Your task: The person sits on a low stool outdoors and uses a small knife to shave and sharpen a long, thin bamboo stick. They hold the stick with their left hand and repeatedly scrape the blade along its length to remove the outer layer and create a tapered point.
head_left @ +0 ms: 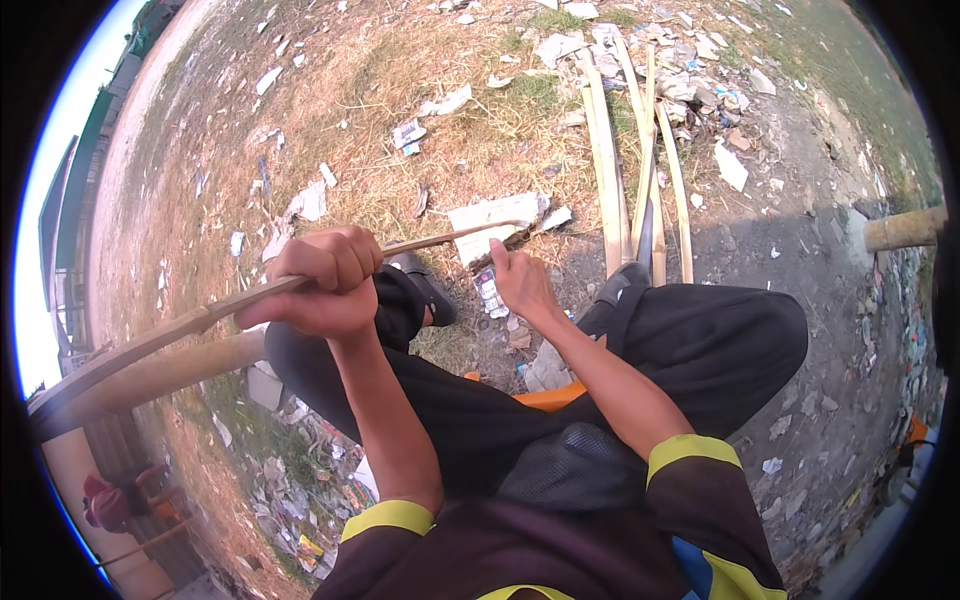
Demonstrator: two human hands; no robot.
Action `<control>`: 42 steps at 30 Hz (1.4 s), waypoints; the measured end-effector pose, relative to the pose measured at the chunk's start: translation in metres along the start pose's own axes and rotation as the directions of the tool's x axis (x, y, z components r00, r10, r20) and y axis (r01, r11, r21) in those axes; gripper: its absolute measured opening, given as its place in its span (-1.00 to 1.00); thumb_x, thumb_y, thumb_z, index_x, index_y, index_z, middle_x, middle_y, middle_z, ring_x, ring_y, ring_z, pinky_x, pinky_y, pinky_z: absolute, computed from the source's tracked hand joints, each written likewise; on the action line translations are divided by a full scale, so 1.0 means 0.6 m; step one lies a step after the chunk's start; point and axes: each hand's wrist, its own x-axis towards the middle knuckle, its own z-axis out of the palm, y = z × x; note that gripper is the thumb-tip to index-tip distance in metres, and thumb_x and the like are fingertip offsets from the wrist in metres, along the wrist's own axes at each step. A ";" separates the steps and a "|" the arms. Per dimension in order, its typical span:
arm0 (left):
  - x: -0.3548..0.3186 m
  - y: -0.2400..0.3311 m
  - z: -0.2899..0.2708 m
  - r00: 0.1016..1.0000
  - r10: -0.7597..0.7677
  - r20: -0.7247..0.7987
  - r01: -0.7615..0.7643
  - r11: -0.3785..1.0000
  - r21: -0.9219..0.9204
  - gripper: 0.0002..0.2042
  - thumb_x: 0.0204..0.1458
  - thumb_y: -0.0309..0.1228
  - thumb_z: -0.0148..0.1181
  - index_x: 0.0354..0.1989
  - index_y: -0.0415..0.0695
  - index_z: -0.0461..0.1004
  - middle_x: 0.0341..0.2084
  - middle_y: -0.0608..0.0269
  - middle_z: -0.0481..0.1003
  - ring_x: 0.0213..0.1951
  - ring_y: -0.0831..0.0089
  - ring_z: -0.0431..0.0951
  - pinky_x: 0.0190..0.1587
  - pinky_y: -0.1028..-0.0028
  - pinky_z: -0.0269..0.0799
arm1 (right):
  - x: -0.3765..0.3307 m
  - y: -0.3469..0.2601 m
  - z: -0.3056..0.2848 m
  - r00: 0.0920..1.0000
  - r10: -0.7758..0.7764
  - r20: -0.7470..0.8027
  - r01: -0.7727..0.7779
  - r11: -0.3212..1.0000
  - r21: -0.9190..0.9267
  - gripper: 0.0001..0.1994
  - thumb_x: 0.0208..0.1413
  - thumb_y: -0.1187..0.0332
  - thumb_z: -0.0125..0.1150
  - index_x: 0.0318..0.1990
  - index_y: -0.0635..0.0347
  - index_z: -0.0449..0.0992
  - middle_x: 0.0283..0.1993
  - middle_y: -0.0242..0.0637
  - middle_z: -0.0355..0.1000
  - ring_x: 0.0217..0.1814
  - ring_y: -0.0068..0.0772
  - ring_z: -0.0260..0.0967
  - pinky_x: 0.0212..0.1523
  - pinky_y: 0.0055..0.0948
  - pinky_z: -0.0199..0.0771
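My left hand is closed around a long split bamboo strip. The strip slants from the lower left edge up past my left fist, and its thin end reaches above my right hand. My right hand is closed with the thumb raised, just below that thin end; whatever its fingers may hold is hidden. Beyond my right hand lies a pale, broken flat block on the ground. Several split bamboo strips lie lengthwise in front of my right foot, with a dark grey, blade-like piece among them.
A thick bamboo pole runs beside my left knee, and another pole end shows at the far right. Paper scraps and litter cover the dry grass. Another person in maroon is at lower left. Something orange shows between my legs.
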 end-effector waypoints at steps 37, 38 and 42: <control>0.006 -0.002 -0.007 0.981 -0.013 -0.196 0.017 1.000 0.018 -0.35 -0.08 0.39 -0.40 -0.70 -0.03 -0.06 -0.88 0.46 -0.14 -0.75 0.59 -0.21 -0.68 0.50 -0.29 | 0.108 0.145 0.062 0.930 0.366 0.029 -0.357 0.920 -0.160 -0.33 0.20 -0.07 -0.46 -0.14 0.41 0.46 -0.05 0.23 0.35 0.05 0.13 0.31 0.05 -0.10 0.29; 0.006 -0.004 -0.006 0.985 0.006 -0.173 -0.004 1.000 0.012 -0.35 -0.08 0.39 -0.42 -0.69 -0.04 -0.03 -0.88 0.45 -0.12 -0.77 0.59 -0.19 -0.71 0.51 -0.27 | 0.115 0.166 0.059 0.882 0.458 0.109 -0.429 0.878 -0.214 -0.35 0.20 -0.07 -0.45 -0.03 0.39 0.39 0.06 0.23 0.25 0.14 0.07 0.23 0.13 -0.11 0.22; 0.002 -0.003 -0.007 0.992 0.027 -0.121 -0.021 0.999 0.045 -0.33 -0.08 0.39 -0.46 -0.69 -0.07 0.01 -0.90 0.42 -0.09 -0.80 0.59 -0.16 -0.75 0.52 -0.23 | 0.109 0.222 0.049 0.862 0.481 0.157 -0.413 0.848 -0.333 -0.33 0.18 -0.09 -0.42 0.11 0.37 0.28 0.22 0.25 0.06 0.28 -0.02 0.08 0.24 -0.09 0.05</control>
